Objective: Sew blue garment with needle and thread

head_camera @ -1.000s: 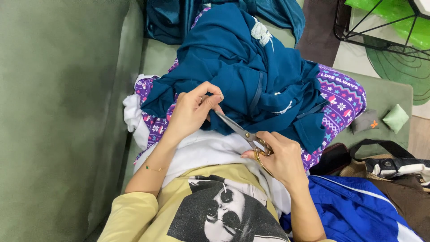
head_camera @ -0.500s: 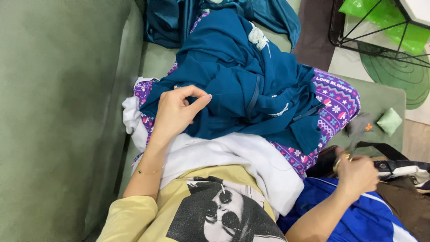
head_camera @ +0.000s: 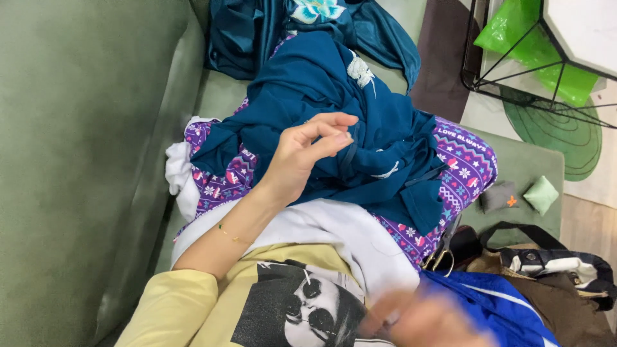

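My left hand (head_camera: 302, 157) hovers over a crumpled teal garment (head_camera: 379, 141) that lies on a purple patterned cloth (head_camera: 466, 164). Its thumb and forefinger are pinched together; anything between them is too small to see. My right hand (head_camera: 421, 318) is a blur at the bottom edge, low over my lap and a blue jacket (head_camera: 508, 308), fingers apart and nothing in it. A pair of scissors (head_camera: 443, 254) lies apart from both hands, beside the purple cloth's lower right edge. White fabric (head_camera: 334, 231) covers my lap.
I sit on a green sofa (head_camera: 83, 160). More teal cloth (head_camera: 257, 32) is piled at the back. A dark bag (head_camera: 553, 263) and two small pincushions (head_camera: 540, 195) lie to the right. A wire-frame table (head_camera: 546, 58) stands beyond.
My right hand cut with the scissors near my left fingers, carried them to the right, left them by the bag, and has come back to my lap. My left hand stayed pinched and rose slightly.
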